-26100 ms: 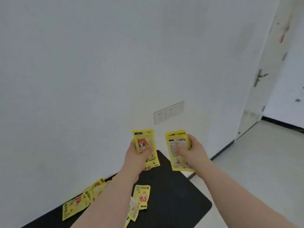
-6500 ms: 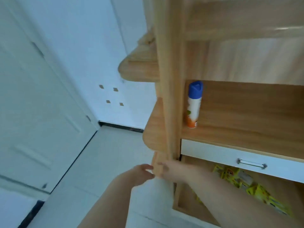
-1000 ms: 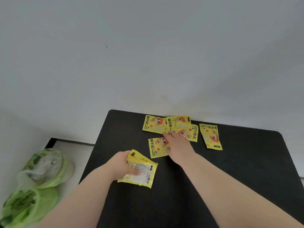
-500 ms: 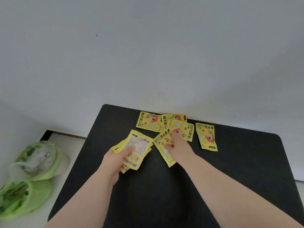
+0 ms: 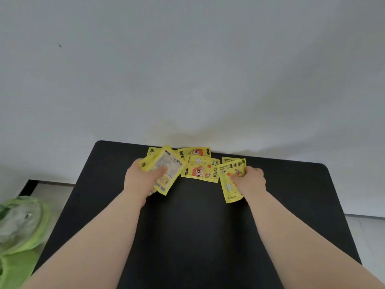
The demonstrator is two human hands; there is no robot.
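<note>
Packet (image 5: pixel 228 187) in right hand (image 5: pixel 251 180) shifted rightward, stack (image 5: pixel 166 165) in left hand (image 5: pixel 140 179) forward.

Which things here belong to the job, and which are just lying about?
In the job: packet stack held in the left grip; single packet in the right grip; loose packets on the black table.
Lying about: green bags on the floor.

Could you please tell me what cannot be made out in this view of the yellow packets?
Head view:
- How many packets the left hand grips: its stack of yellow packets overlaps.
- Print on that stack's top packet: too small.
- Green bags: blurred, cut off by the left edge.
- Lying packet by the right hand: mostly covered by the held packet.
</note>
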